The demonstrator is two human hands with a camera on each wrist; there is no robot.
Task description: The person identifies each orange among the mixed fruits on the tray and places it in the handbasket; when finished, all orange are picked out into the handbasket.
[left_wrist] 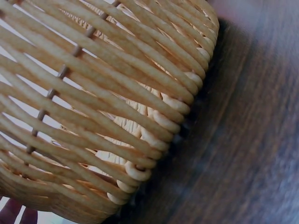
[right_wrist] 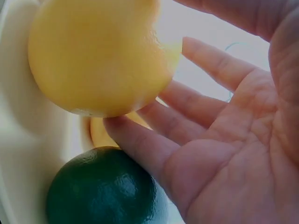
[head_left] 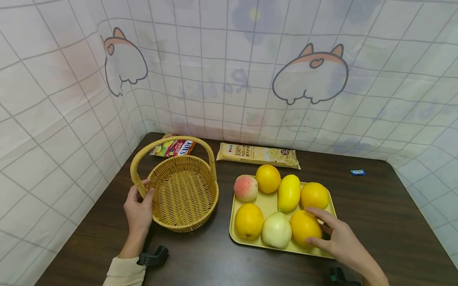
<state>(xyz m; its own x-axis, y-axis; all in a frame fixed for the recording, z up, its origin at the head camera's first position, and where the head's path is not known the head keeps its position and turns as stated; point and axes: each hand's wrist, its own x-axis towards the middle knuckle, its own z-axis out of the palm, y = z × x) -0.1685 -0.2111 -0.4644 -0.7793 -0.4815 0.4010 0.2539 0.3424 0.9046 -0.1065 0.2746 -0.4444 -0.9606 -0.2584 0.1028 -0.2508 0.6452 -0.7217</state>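
Your hands are well apart, each engaged with a different thing. At far left on the bench (head_left: 214, 262), your left hand (head_left: 138, 206) grips the wicker basket (head_left: 184, 194) by its rim, at the foot of the upright handle. Your left wrist view adds the weave of its wall close up, with fingertips at the lower left edge. Behind the basket lies a Fox's packet (head_left: 180, 147); farther right, a pasta packet (head_left: 257, 155).

Next comes the yellow tray (head_left: 265, 202). From its left you have the peach (head_left: 245, 188), an orange at front and another behind, a pale green fruit (head_left: 277, 230), a mango (head_left: 289, 193), then the front-right orange (head_left: 305, 227) with one more behind it. Your right hand (head_left: 338, 238) curls thumb and fingers round that front-right orange. Your right wrist view reveals a dark green fruit (right_wrist: 105, 189) beside those fingers, mostly hidden by your hand from the head view. Far right is a small blue wrapper (head_left: 358, 172).
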